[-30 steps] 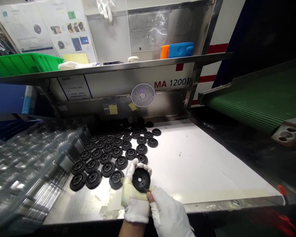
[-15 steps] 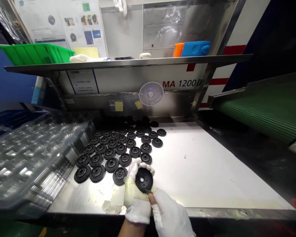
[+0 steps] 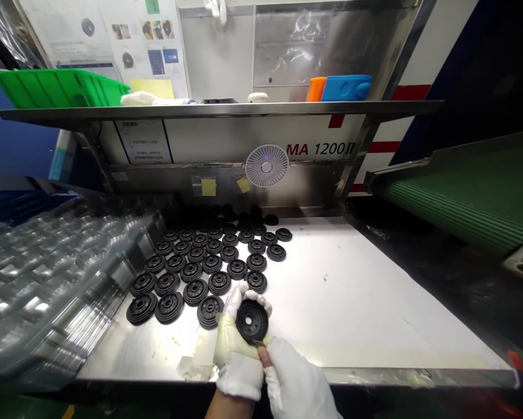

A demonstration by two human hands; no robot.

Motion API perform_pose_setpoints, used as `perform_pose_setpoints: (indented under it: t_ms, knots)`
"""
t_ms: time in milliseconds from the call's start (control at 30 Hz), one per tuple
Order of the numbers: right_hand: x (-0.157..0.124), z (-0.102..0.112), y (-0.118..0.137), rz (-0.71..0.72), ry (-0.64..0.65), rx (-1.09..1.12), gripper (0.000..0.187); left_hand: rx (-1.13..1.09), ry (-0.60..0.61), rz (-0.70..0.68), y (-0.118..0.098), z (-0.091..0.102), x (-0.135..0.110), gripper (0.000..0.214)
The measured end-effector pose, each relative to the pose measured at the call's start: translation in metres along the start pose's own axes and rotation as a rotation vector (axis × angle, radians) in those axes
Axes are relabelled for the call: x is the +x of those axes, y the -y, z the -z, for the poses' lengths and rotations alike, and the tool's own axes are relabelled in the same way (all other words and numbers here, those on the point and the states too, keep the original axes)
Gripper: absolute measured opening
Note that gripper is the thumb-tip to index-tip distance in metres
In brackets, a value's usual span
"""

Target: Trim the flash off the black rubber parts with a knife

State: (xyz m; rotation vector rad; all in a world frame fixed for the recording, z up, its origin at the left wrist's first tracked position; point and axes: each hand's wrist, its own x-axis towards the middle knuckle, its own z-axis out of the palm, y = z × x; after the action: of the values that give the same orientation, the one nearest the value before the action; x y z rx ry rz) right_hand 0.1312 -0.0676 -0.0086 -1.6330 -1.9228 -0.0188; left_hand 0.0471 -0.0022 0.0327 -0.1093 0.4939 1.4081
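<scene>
My left hand, in a white glove with a yellowish palm, is closed round a black plastic wheel near the table's front edge. The wheel is tilted toward me and shows its hollow side with a round centre hole. At its lower rim, my right hand pinches a small, thin, blade-like tool against the edge. The glove leaves a thumb or fingertip bare; most of the tool is hidden. Several similar black wheels lie in rows on the table, the closest just left of my left hand.
Stacked clear plastic trays stand at the left. White sheet covers the table's right side. A shelf above carries a green bin. A small fan hangs beneath it. Right of the table is a green conveyor.
The view has shifted slightly. Both hands still hold the wheel and tool at the rim; the wheel is turned a little, and the contact point sits at its lower edge.
</scene>
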Motion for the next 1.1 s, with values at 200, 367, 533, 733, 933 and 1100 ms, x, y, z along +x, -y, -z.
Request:
perform_pose_setpoints:
  t_ms: [200,367,533,733,933,1100]
  knots:
    - [0.003,0.001,-0.002,-0.08,0.043,0.257,0.032,0.149,0.036,0.038,-0.001,-0.002,-0.009,0.023]
    - [0.011,0.023,-0.005,-0.344,0.057,0.658,0.039,0.129,0.017,0.037,-0.003,-0.004,-0.008,0.019]
    - [0.012,0.045,-0.025,-0.538,0.072,0.641,0.039,0.197,-0.059,-0.001,0.0,-0.014,-0.01,0.019]
    - [0.004,0.044,-0.076,-0.447,-0.131,0.278,0.049,0.193,-0.11,0.02,0.007,-0.027,-0.011,0.024]
    - [-0.012,0.053,-0.129,-0.572,-0.106,0.403,0.045,0.122,0.026,0.228,0.009,-0.021,-0.012,0.039]
    - [-0.021,0.076,-0.143,-0.831,0.055,1.137,0.047,0.225,0.075,0.293,0.012,-0.01,-0.008,0.052]
